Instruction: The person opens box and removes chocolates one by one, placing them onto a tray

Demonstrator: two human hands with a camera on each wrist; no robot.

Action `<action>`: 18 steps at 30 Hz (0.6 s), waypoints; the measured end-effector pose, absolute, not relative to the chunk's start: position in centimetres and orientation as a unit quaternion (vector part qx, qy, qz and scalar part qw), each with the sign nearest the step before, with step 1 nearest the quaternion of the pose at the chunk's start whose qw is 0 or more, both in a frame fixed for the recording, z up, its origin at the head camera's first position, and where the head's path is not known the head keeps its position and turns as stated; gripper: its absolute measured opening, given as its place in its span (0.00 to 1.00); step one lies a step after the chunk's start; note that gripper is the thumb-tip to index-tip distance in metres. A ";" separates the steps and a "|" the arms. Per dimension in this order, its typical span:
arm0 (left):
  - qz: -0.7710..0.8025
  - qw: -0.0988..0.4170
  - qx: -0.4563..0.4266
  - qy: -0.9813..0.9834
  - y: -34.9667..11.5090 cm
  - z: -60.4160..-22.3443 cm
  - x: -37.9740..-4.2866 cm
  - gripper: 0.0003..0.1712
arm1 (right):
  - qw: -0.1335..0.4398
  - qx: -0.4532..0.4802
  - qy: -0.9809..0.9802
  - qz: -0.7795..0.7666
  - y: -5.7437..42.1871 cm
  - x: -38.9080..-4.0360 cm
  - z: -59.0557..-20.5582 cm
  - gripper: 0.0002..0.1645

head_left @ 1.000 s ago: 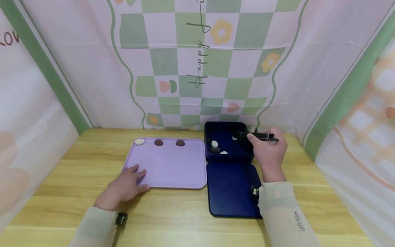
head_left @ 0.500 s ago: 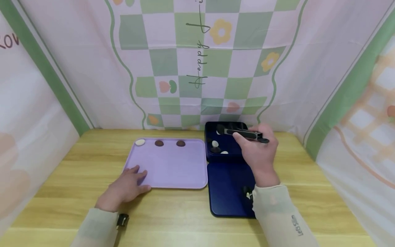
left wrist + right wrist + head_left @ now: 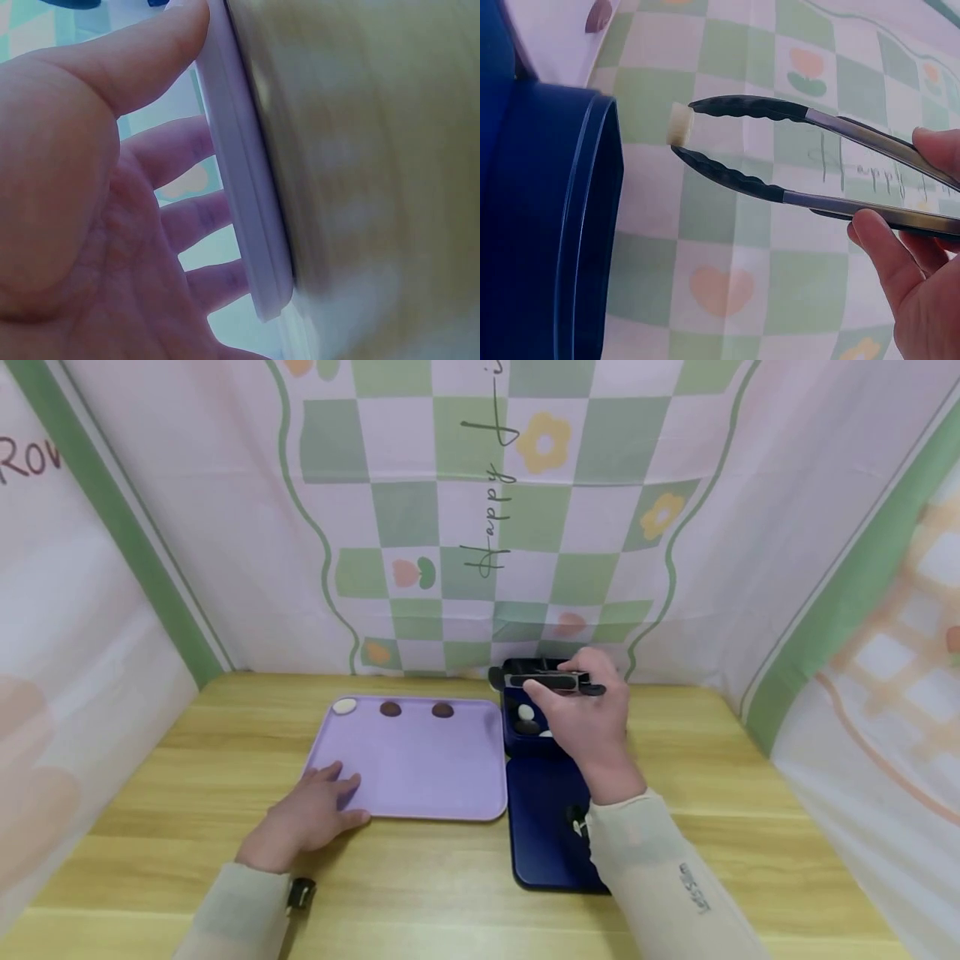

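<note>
My right hand [image 3: 588, 727] grips a pair of black-and-metal tongs [image 3: 551, 681] over the left side of a dark blue box [image 3: 528, 746]. In the right wrist view, the tong tips pinch a small white piece [image 3: 680, 125], raised outside the box rim. Inside the box lie a white oval piece [image 3: 526, 712], a dark piece [image 3: 527, 727] and part of another white one; my hand hides the rest. My left hand [image 3: 300, 818], fingers spread, rests on the near left corner of the lilac tray [image 3: 420, 768]. Along its far edge are a white oval [image 3: 344, 706] and two brown ovals [image 3: 390, 709].
A flat dark blue lid [image 3: 551, 852] lies in front of the box, beside the tray, partly under my right forearm. The wooden table [image 3: 420, 885] ends at a patterned cloth [image 3: 480, 527] behind the box.
My right hand has moved left with the tongs, from the box's right side to its left rim, carrying the white piece out of the box. My left hand stays on the tray corner.
</note>
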State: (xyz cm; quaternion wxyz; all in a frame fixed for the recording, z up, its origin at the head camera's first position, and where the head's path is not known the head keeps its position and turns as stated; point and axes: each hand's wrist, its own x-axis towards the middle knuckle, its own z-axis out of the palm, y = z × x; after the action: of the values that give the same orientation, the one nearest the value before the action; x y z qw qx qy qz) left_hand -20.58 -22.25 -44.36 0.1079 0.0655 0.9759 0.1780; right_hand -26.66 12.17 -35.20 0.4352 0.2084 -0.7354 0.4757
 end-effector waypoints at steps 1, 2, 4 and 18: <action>0.178 0.109 0.064 0.976 -22.3 -44.4 -20.6 0.39 | 0.429 0.214 -0.738 0.475 12.0 -26.7 -35.2 0.23; 0.178 0.109 0.064 0.976 -22.3 -44.4 -20.6 0.39 | 0.421 0.218 -0.742 0.474 11.7 -26.8 -35.3 0.23; 0.177 0.110 0.061 0.976 -22.3 -44.4 -20.6 0.39 | 0.405 0.223 -0.750 0.472 11.2 -26.9 -35.5 0.23; 0.177 0.116 0.054 0.976 -22.2 -44.3 -20.4 0.38 | 0.324 0.218 -0.825 0.408 8.3 -28.4 -37.0 0.37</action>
State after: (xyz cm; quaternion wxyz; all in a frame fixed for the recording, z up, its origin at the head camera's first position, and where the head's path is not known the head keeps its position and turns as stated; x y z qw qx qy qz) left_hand -20.36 -22.19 -44.26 0.1157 0.0544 0.9759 0.1770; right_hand -28.44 8.29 -36.98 0.3244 0.2182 -0.8249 0.4084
